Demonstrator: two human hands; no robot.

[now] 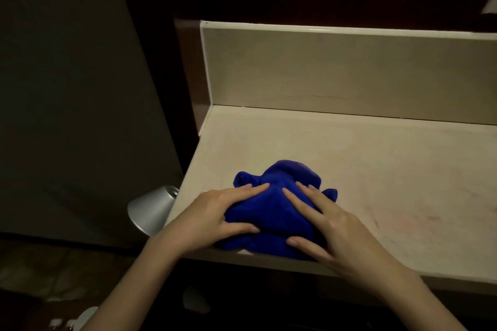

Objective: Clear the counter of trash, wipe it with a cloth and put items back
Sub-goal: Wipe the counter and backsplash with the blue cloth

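A bunched blue cloth [277, 204] lies on the pale counter [376, 183], close to its front left corner. My left hand [215, 215] presses flat on the cloth's left side, fingers straight. My right hand [330, 226] presses on its right side with fingers spread and straight, the thumb near the counter's front edge. Part of the cloth is hidden under both palms.
A pale backsplash [349, 72] rises behind the counter. A silver cone-shaped lamp shade [152, 209] sits just left of the counter's edge. A dark wall panel [67, 88] fills the left side. Small pale objects [80, 320] lie on the dim floor below.
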